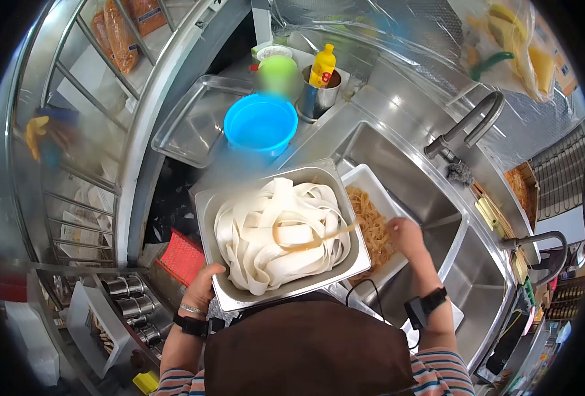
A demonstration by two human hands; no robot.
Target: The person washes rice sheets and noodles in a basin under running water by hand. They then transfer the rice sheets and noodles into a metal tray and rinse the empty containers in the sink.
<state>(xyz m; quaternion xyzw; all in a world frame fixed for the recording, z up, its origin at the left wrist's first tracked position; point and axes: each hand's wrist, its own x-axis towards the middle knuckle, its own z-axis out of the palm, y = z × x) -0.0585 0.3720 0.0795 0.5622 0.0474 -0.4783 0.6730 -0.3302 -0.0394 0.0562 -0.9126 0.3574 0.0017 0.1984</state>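
Note:
A steel pan (223, 294) full of wide white noodles (259, 244) is right in front of my body. My left hand (203, 288) holds the pan's near left corner, thumb at the rim. My right hand (406, 236) is to the right of the pan, fingers closed at the end of a brownish noodle strip (306, 245) that stretches over the white noodles. Below that hand, a white tub (398, 259) with thin brown noodles (371, 228) rests over the sink.
Behind the pan stand a blue bowl (259, 125), a clear tray (197, 119) and a steel pot (319, 99) with a yellow bottle (323, 65). A double sink (398, 158) with a faucet (470, 125) is at the right; a red basket (182, 256) is at the left.

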